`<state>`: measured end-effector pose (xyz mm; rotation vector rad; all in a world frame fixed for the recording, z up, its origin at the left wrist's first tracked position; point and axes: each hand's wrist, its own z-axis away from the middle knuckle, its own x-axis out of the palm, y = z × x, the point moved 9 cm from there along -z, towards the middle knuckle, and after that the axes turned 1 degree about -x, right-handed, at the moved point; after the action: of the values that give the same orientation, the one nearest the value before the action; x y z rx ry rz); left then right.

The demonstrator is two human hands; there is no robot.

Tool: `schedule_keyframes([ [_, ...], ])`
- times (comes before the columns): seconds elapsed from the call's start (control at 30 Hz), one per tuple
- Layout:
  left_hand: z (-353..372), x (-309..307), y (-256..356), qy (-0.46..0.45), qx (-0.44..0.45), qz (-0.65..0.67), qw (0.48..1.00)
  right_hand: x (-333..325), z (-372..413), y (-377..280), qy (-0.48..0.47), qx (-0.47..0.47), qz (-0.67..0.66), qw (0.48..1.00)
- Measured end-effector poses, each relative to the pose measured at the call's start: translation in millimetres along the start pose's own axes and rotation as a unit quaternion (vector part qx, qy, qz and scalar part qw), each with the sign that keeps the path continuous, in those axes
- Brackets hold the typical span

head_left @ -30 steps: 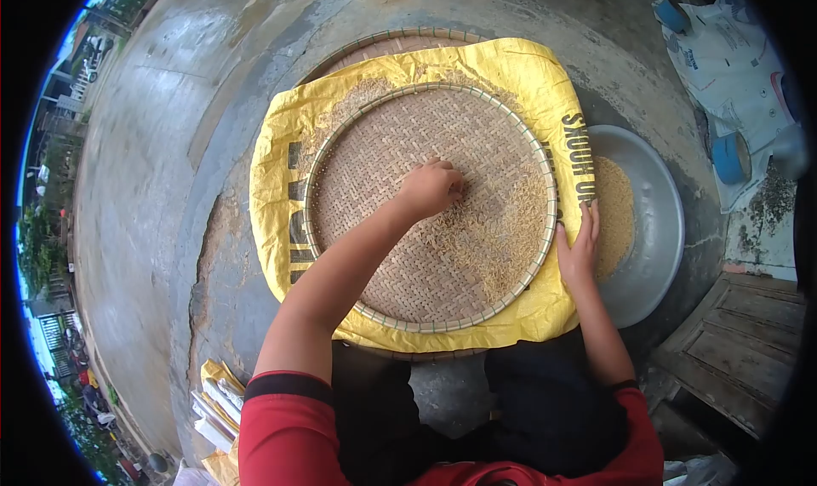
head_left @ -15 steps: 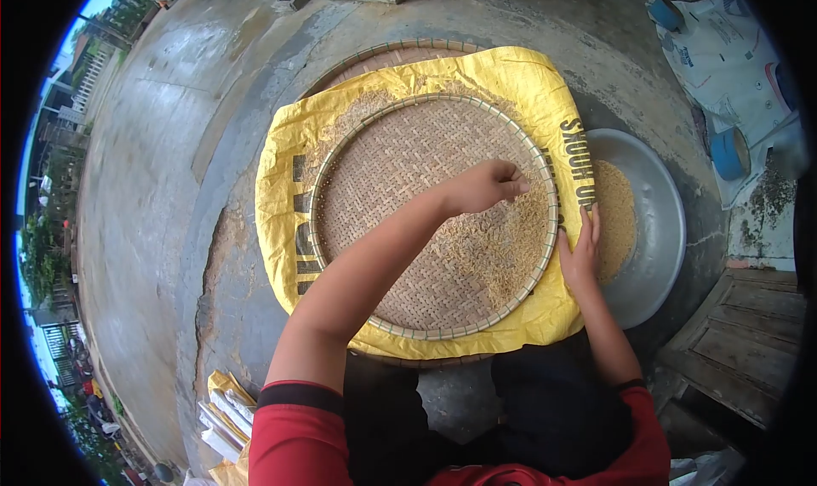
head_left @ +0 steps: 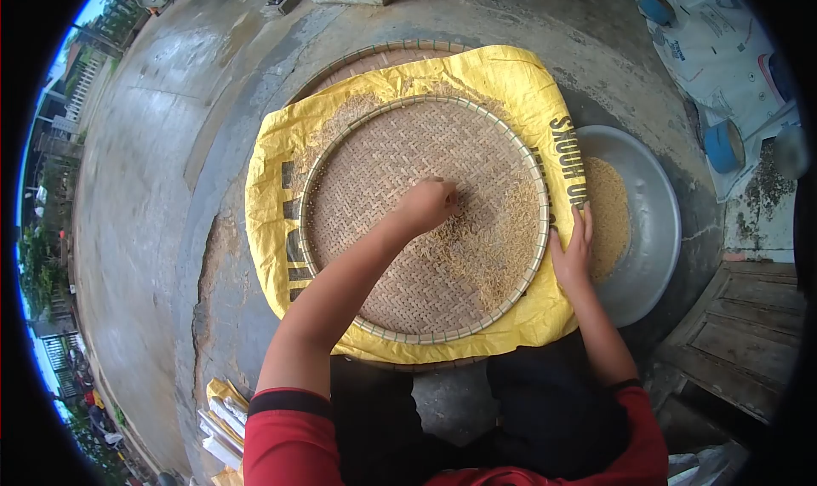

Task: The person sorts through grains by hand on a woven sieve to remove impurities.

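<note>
My left hand (head_left: 432,203) is over the middle of a round woven bamboo tray (head_left: 366,180), its fingers curled together and pointing down at the grain. What the fingertips hold, if anything, is hidden. Loose unhusked rice grains (head_left: 494,252) lie in a thin spread over the tray's right half. At the right side, my right hand (head_left: 574,252) rests on the edge of a yellow printed sack (head_left: 511,73), its fingers stretched out and the thumb apart near the tray's rim. The sack lies beneath the tray.
A metal basin (head_left: 655,248) with a heap of grain (head_left: 608,218) stands right of the sack. Another woven tray (head_left: 374,60) shows underneath. Rolls of blue tape (head_left: 723,147) and white sacks (head_left: 706,52) are at upper right, a wooden panel (head_left: 749,333) lower right.
My left hand has moved left and down from the tray's right side to its middle, lower onto the grain. My right hand stays at the sack's edge. The view has shifted slightly.
</note>
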<state>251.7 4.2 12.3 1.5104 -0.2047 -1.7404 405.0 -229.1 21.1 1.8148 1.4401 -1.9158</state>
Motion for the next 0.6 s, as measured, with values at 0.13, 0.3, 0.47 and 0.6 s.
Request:
schedule_keyframes([
  [0.13,7,13,16,0.004,0.004,-0.074,0.997,-2,-1,-5,-0.013,0.005,0.0,1.0],
  [0.3,4,21,15,0.014,-0.015,-0.114,0.993,-1,-1,-3,-0.005,0.005,0.002,1.0],
  [0.47,5,33,23,0.026,0.031,-0.204,0.978,-4,-1,-5,0.003,-0.002,0.004,1.0],
  [0.6,-6,34,31,-0.057,-0.05,-0.063,0.995,-6,-1,-2,0.009,-0.01,0.005,1.0],
])
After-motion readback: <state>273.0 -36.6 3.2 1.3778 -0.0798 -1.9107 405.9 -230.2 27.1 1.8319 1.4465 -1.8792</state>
